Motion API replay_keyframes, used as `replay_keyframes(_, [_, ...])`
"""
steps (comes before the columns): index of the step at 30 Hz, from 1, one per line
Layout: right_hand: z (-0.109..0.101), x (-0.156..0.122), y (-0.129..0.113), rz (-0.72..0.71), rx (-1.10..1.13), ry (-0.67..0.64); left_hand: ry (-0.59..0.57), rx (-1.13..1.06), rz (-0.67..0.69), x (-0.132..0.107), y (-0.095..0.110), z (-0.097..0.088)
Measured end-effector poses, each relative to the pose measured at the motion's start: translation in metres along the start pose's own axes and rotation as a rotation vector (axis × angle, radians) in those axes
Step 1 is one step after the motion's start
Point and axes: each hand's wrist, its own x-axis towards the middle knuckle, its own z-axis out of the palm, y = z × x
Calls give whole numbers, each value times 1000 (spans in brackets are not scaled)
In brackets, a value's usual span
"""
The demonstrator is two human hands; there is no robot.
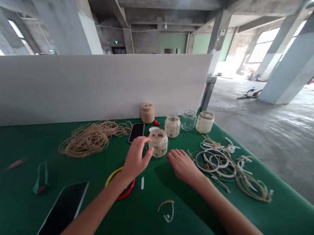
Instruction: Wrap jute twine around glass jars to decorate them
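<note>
- The strip-wrapped jar point(160, 150) stood upright on the green worktop point(137, 222), between the two hands and nearer the left one.
- The left hand point(137, 155) had thumb and fingers apart in a curve at the jar's near left edge; whether they touched the glass, I could not tell.
- The right hand point(182, 166) lay to the right of the jar, fingers curled close together; its underside was hidden, so anything held there could not be made out.
- Good handling probably called for steadying the jar low on its glass with one hand, leaving the pale strips unpressed, while the other worked around it.
- The white scrap point(142, 183) and the red-and-yellow ring point(125, 196) lay near the left forearm, so a careful sleeve-side sweep seemed worth avoiding.
- No brand or label could be read; the phone point(136, 132) showed a dark screen, and the distant green sign point(116, 42) was too small to read.
</note>
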Motion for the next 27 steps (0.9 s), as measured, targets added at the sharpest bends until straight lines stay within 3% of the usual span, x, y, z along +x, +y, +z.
replay_keyframes(4, [-16,1,-1,-36,-88,105,-327,31,57,-34,6,-7])
replay_keyframes(6, [-20,-1,0,-49,-101,177,-385,27,34,-42,6,-9])
replay_keyframes(9, [-23,-4,8,-43,-88,354,-355,29,-31,-43,5,-13])
replay_keyframes(14, [-26,-9,25,-5,-106,781,-346,37,-47,-43,5,-20])
replay_keyframes(18, [-23,-9,23,52,-164,869,-227,100,10,-59,-7,-28])
replay_keyframes(21, [-19,-9,15,53,-171,924,-93,281,61,-73,-32,-49])
replay_keyframes(22, [-18,-9,12,41,-154,931,-30,365,-20,-77,-42,-60])
replay_keyframes(24, [-16,-10,8,20,-116,919,78,532,-341,-85,-65,-88])
replay_keyframes(27, [-14,-10,3,-7,-91,880,78,578,-756,-96,-100,-135])
